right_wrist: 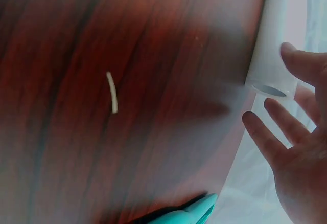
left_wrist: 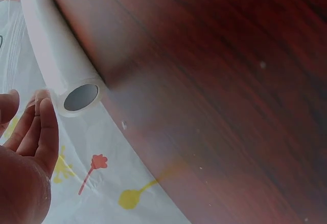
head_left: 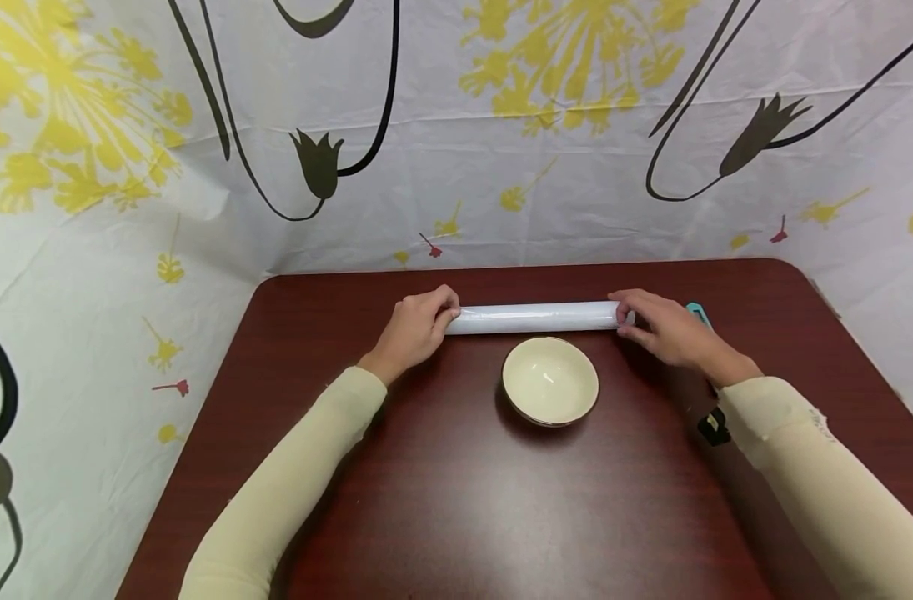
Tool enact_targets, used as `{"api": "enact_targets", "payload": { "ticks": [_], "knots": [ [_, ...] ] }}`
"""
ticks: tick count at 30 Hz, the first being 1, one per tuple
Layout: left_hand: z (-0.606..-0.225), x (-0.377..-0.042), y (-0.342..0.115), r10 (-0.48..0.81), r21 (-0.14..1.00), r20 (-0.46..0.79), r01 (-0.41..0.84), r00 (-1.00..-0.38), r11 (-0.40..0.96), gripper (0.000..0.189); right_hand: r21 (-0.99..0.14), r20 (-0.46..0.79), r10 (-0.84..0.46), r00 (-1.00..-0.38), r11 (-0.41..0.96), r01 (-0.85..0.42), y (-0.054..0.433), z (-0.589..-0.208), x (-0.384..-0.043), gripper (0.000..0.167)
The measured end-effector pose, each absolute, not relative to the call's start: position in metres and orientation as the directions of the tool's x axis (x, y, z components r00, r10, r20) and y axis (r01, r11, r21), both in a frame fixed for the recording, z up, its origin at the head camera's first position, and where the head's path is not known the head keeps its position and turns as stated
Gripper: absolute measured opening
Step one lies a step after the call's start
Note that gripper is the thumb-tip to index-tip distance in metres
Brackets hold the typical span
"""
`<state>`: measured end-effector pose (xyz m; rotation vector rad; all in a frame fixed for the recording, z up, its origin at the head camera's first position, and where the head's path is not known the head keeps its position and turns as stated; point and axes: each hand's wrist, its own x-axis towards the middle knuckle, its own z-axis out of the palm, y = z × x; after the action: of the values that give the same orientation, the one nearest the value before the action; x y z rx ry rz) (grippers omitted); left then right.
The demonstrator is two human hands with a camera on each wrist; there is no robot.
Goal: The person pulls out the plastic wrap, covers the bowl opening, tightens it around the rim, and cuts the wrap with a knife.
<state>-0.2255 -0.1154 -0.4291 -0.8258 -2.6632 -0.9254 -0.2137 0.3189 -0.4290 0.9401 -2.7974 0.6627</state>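
A white roll of plastic wrap (head_left: 539,317) lies crosswise near the far side of the dark red table, its hollow end showing in both wrist views. My left hand (head_left: 418,327) is at its left end, with bent fingers and thumb against the wrap. In the left wrist view the fingers (left_wrist: 47,127) lie along the roll's edge. At the right end my right hand (head_left: 662,329) holds the roll between thumb and forefinger, while the other fingers (right_wrist: 265,134) spread past the end. Just nearer than the roll stands a cream bowl (head_left: 550,381).
A turquoise-handled tool (head_left: 698,313) lies beyond my right hand, partly hidden by it. Beside the right sleeve is a small black object (head_left: 714,427). A thin pale strip (right_wrist: 112,92) lies on the table. Patterned white cloth (head_left: 456,150) hangs behind the table's far edge.
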Motion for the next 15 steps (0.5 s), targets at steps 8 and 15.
{"api": "enact_targets", "payload": {
  "ticks": [8, 15],
  "knots": [
    [-0.424, -0.228, -0.115, 0.451, 0.514, 0.36, 0.577, -0.817, 0.635, 0.008, -0.433, 0.26, -0.519, -0.814, 0.691, -0.579, 0.321, -0.421, -0.215, 0.018],
    [-0.418, -0.231, -0.116, 0.438, 0.516, 0.37, 0.573, -0.819, 0.636, 0.005, -0.491, 0.228, -0.49, -0.841, 0.688, -0.534, 0.32, -0.408, -0.218, 0.013]
  ]
}}
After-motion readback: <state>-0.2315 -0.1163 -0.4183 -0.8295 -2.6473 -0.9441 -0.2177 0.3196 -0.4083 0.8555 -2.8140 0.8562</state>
